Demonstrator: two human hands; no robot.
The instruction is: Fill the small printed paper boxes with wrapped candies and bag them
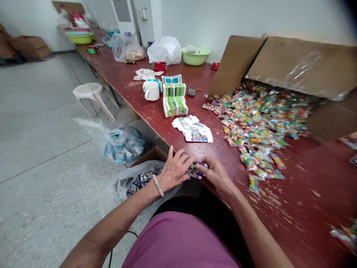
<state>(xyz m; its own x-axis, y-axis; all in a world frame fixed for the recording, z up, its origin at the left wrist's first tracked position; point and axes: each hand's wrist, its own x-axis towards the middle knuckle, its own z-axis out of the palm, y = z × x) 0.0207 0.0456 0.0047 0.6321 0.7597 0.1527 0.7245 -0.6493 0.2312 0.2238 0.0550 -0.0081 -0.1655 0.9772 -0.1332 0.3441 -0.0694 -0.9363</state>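
Note:
A small purple candy box (pixel 196 169) with a colourful print is held between my two hands at the table's front edge. My left hand (pixel 174 170), with a pale bead bracelet at its wrist, has its index finger and thumb at the box's left end; its other fingers are spread. My right hand (pixel 218 174) pinches the right end, thumb on top. Behind them, flattened white and purple boxes (pixel 197 134) lie stacked. Below my left hand, an open carton lined with a clear bag (pixel 119 182) contains several filled purple boxes (pixel 142 181).
Wrapped candies (pixel 259 123) spill from a tipped cardboard box (pixel 295 67) on the right. Green striped cartons (pixel 175 100), a white mug (pixel 152 91) and a green basin (pixel 195 56) stand farther back. Leftward are a bag of blue packets (pixel 122 145) and a white stool (pixel 88 90).

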